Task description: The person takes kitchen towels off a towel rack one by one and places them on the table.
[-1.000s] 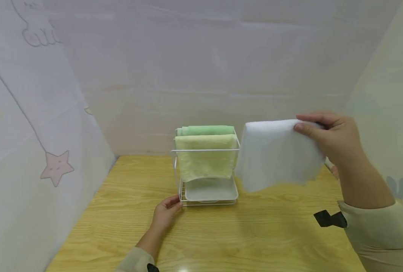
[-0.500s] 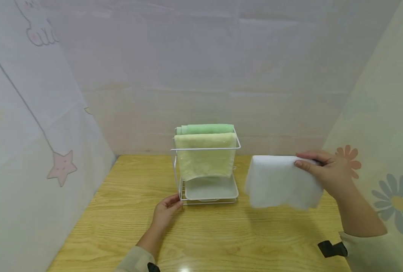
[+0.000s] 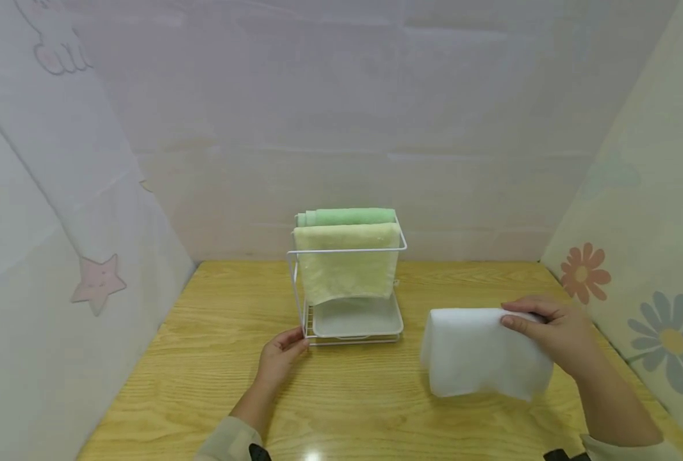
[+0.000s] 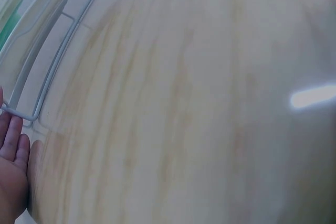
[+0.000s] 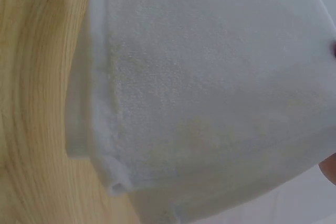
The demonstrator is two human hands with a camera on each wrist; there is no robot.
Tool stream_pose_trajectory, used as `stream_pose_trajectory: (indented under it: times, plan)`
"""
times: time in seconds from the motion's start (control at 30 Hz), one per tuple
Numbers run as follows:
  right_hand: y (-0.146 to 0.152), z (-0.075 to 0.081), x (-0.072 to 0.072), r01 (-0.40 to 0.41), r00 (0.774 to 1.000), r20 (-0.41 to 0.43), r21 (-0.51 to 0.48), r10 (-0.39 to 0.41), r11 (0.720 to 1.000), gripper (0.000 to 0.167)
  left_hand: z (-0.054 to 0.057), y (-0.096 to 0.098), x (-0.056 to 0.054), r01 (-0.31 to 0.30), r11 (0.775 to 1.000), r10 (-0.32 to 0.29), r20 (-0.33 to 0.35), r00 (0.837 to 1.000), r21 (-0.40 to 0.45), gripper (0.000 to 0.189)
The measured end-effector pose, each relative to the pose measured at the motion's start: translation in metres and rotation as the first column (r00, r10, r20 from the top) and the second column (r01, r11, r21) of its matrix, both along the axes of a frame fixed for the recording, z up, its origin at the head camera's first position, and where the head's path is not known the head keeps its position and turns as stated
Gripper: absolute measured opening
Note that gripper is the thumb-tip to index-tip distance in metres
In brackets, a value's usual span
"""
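White fluffy folded towel (image 3: pixel 482 358) is pinched in the right hand (image 3: pixel 555 333) low over the wooden tabletop (image 3: pixel 364 397), not on the white wire rack (image 3: pixel 347 288) that the left hand (image 3: pixel 278 358) touches with loose fingers.

Towels we count: three — white towel (image 3: pixel 480 358), yellow towel (image 3: pixel 344 266), green towel (image 3: pixel 347 216)
Wire racks: one (image 3: pixel 347 291)
Hands: two

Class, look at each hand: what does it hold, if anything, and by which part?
The right hand pinches the folded white towel at its upper right edge. The left hand holds nothing; its fingertips touch the wire rack at the base's front left corner.
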State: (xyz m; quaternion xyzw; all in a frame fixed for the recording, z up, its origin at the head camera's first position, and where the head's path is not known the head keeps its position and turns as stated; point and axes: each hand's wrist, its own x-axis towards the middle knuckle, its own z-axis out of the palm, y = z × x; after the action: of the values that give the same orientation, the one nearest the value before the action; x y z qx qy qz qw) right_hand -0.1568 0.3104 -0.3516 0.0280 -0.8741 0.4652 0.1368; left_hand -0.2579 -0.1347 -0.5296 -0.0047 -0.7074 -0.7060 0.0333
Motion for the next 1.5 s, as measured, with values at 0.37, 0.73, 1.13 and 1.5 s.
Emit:
stream_pose_trajectory:
  times: [0.37, 0.73, 1.13, 1.5]
  plan:
    - [0.007, -0.031, -0.023, 0.005, 0.981, 0.194, 0.094, -0.023, 0.996, 0.043, 0.004, 0.000, 0.000, 0.006, 1.000, -0.006, 0.016, 1.000, 0.005, 0.038]
    - [0.015, -0.060, -0.062, 0.013, 0.979, 0.199, 0.150, -0.043, 0.989, 0.053, 0.001, -0.001, 0.001, 0.005, 1.000, -0.005, 0.021, 1.000, -0.004, 0.039]
    - [0.023, -0.099, -0.097, 0.035, 0.960, 0.269, 0.137, -0.071, 0.990, 0.059, 0.000, -0.003, 0.000, 0.012, 0.999, -0.011, 0.047, 0.999, -0.031, 0.039]
    - [0.036, -0.127, -0.115, 0.053, 0.947, 0.309, 0.127, -0.090, 0.991, 0.055, -0.002, -0.002, 0.000, 0.011, 1.000, -0.011, 0.026, 1.000, -0.020, 0.039]
